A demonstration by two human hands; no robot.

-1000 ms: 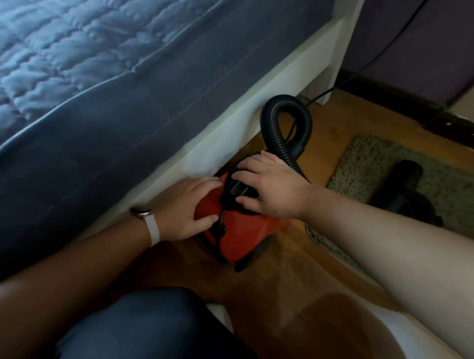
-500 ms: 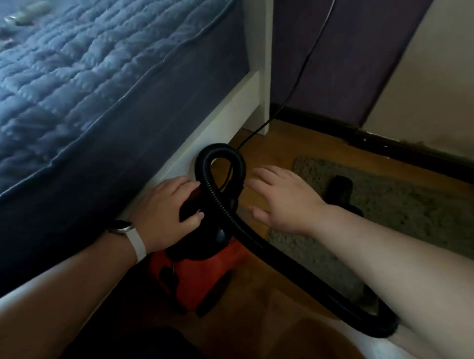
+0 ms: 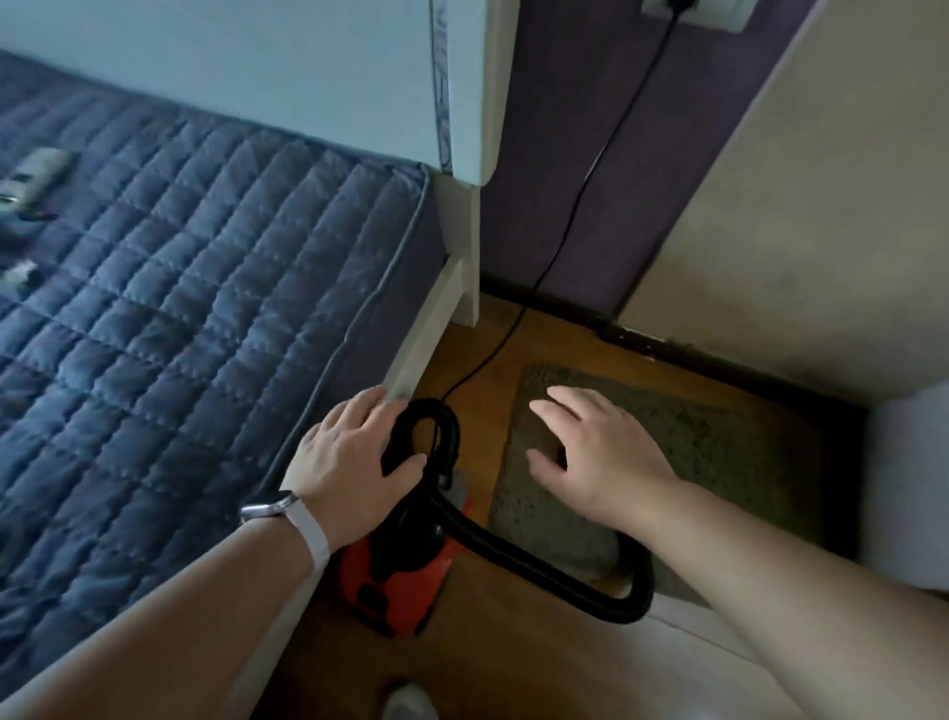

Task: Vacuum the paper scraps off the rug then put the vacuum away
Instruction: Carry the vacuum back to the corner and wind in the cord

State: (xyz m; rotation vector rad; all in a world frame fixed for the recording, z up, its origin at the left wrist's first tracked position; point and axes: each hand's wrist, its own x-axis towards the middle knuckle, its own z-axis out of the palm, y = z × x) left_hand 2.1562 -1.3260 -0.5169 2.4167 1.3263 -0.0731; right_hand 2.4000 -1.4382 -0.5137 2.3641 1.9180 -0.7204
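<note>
Seems past the vacuuming: no scraps visible on rug [image 3: 693, 452], though partly hidden under right hand [image 3: 601, 462], spread wide above its left edge, holding nothing. Leaves the putting away. Vacuum [image 3: 395, 575] on wooden floor [image 3: 513, 668] against bed [image 3: 179, 257] edge, hose [image 3: 513, 555] trailing over rug's near corner, cord [image 3: 580, 195] plugged into socket [image 3: 683, 5]. Left hand [image 3: 354, 457] resting on hose loop, fingers fairly straight, thumb across it. Dim room, purple wall [image 3: 539, 128].
</note>
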